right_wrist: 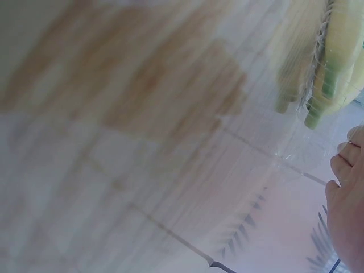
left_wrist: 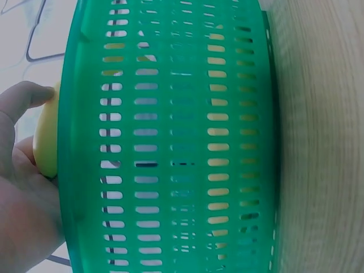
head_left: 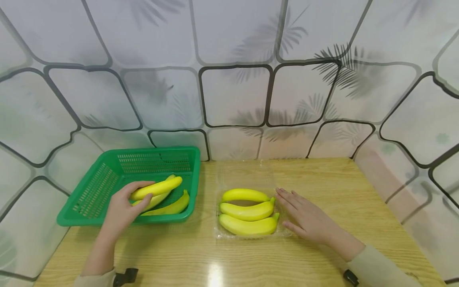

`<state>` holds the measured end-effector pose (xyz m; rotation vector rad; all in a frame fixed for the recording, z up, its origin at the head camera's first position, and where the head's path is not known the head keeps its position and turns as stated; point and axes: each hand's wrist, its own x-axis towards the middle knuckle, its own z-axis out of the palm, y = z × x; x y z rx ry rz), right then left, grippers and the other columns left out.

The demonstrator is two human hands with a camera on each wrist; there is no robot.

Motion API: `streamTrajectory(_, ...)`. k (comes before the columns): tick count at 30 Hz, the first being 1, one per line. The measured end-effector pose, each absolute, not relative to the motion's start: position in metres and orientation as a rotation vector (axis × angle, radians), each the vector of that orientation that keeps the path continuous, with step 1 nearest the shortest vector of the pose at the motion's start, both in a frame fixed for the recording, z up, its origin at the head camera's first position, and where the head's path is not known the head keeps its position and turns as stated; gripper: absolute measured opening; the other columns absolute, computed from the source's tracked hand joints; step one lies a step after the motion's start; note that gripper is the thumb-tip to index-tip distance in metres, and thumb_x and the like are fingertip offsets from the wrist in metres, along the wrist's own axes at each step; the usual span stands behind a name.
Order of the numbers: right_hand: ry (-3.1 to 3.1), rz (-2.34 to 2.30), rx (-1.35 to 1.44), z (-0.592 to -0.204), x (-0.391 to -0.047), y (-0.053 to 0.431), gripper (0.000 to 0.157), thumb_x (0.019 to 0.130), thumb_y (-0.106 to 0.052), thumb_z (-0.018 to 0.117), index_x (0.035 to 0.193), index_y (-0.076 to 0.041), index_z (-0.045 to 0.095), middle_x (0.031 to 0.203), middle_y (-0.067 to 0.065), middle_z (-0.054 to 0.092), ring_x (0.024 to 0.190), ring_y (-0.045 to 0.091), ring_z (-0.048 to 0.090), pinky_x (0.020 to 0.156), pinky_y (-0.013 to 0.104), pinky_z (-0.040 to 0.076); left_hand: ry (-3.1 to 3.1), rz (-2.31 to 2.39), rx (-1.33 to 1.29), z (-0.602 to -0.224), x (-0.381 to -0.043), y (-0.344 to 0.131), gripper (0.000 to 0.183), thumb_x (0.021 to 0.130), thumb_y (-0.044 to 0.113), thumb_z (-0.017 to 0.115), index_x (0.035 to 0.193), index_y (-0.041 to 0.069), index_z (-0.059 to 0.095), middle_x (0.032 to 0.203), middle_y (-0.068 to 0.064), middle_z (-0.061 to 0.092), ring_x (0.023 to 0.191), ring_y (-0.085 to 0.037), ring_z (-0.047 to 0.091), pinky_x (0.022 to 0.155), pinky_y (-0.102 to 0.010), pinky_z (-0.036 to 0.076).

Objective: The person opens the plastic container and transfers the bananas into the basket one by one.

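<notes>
My left hand grips a yellow banana between thumb and fingers, over the front part of a green plastic basket. Two more bananas lie in that basket, one of them a curved banana near the front right corner. In the left wrist view the held banana shows just past the basket's rim. A clear plastic container with its lid folded back holds three bananas in a row, the front one nearest me. My right hand lies with straight fingers at the container's right side.
Both containers stand on a light wooden table. Behind it rises a wall with a stone-and-leaf pattern, and the basket's back edge is close to it. Another wall borders the table on the right.
</notes>
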<state>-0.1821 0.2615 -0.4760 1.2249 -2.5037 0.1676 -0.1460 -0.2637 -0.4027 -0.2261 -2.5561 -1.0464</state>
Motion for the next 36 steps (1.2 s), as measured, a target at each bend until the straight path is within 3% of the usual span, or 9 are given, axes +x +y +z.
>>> streamTrajectory(12, -2.503, 0.166, 1.222, -0.477, -0.181, 0.262, 0.07, 0.106, -0.039, 0.06, 0.158, 0.004, 0.043, 0.165, 0.024, 0.043, 0.148, 0.039, 0.048, 0.136, 0.024, -0.001, -2.69, -0.991, -0.119, -0.401, -0.147, -0.271, 0.038, 0.095, 0.019, 0.082, 0.13, 0.009, 0.074, 0.127, -0.019, 0.073, 0.085, 0.0, 0.05, 0.067, -0.021, 0.045)
streamTrajectory(19, -2.513, 0.169, 1.218, -0.478, -0.181, 0.261, 0.073, 0.102, -0.035, 0.067, 0.159, 0.004, 0.042, 0.166, 0.023, 0.043, 0.15, 0.038, 0.046, 0.136, 0.024, 0.0, -2.784, -0.988, -0.093, -0.398, -0.149, -0.271, 0.042, 0.094, 0.021, 0.084, 0.132, 0.007, 0.072, 0.12, -0.018, 0.074, 0.096, -0.022, 0.064, 0.066, -0.022, 0.048)
streamTrajectory(22, -2.509, 0.169, 1.217, -0.477, -0.181, 0.261, 0.072, 0.104, -0.037, 0.064, 0.159, 0.004, 0.042, 0.166, 0.023, 0.043, 0.15, 0.038, 0.047, 0.136, 0.024, 0.0, -2.81, -0.976, -0.098, -0.397, -0.151, -0.271, 0.042, 0.093, 0.021, 0.085, 0.13, 0.005, 0.072, 0.117, -0.018, 0.074, 0.099, -0.029, 0.068, 0.067, -0.023, 0.049)
streamTrajectory(26, -2.504, 0.17, 1.22, -0.476, -0.181, 0.261, 0.069, 0.109, -0.042, 0.056, 0.159, 0.004, 0.042, 0.166, 0.023, 0.043, 0.15, 0.038, 0.047, 0.136, 0.023, -0.001, -2.851, -0.951, -0.118, -0.397, -0.152, -0.273, 0.039, 0.093, 0.024, 0.085, 0.125, 0.005, 0.074, 0.114, -0.017, 0.075, 0.094, -0.026, 0.065, 0.067, -0.025, 0.047)
streamTrajectory(28, -2.504, 0.168, 1.221, -0.476, -0.181, 0.261, 0.069, 0.109, -0.042, 0.055, 0.159, 0.004, 0.042, 0.166, 0.024, 0.043, 0.149, 0.038, 0.047, 0.136, 0.023, -0.001, -2.865, -0.941, -0.136, -0.397, -0.152, -0.275, 0.037, 0.094, 0.024, 0.084, 0.124, 0.005, 0.074, 0.115, -0.017, 0.076, 0.095, -0.027, 0.066, 0.07, -0.03, 0.051)
streamTrajectory(31, -2.503, 0.166, 1.22, -0.476, -0.181, 0.261, 0.069, 0.109, -0.042, 0.055, 0.159, 0.004, 0.042, 0.166, 0.023, 0.043, 0.15, 0.038, 0.047, 0.136, 0.024, 0.0, -2.873, -0.942, -0.153, -0.396, -0.15, -0.276, 0.035, 0.096, 0.024, 0.081, 0.124, 0.004, 0.074, 0.118, -0.018, 0.077, 0.102, -0.036, 0.07, 0.082, -0.047, 0.06)
streamTrajectory(34, -2.506, 0.164, 1.219, -0.476, -0.182, 0.262, 0.069, 0.109, -0.042, 0.055, 0.159, 0.003, 0.042, 0.166, 0.023, 0.043, 0.15, 0.038, 0.047, 0.136, 0.024, 0.001, -2.865, -0.959, -0.164, -0.395, -0.149, -0.276, 0.033, 0.099, 0.022, 0.077, 0.126, 0.003, 0.073, 0.122, -0.02, 0.077, 0.114, -0.044, 0.07, 0.096, -0.063, 0.057)
streamTrajectory(36, -2.506, 0.163, 1.22, -0.476, -0.182, 0.262, 0.069, 0.109, -0.042, 0.055, 0.159, 0.003, 0.042, 0.166, 0.023, 0.043, 0.15, 0.038, 0.047, 0.136, 0.024, 0.001, -2.855, -0.966, -0.167, -0.394, -0.148, -0.276, 0.032, 0.101, 0.021, 0.075, 0.127, 0.003, 0.073, 0.122, -0.02, 0.077, 0.114, -0.044, 0.07, 0.098, -0.064, 0.056)
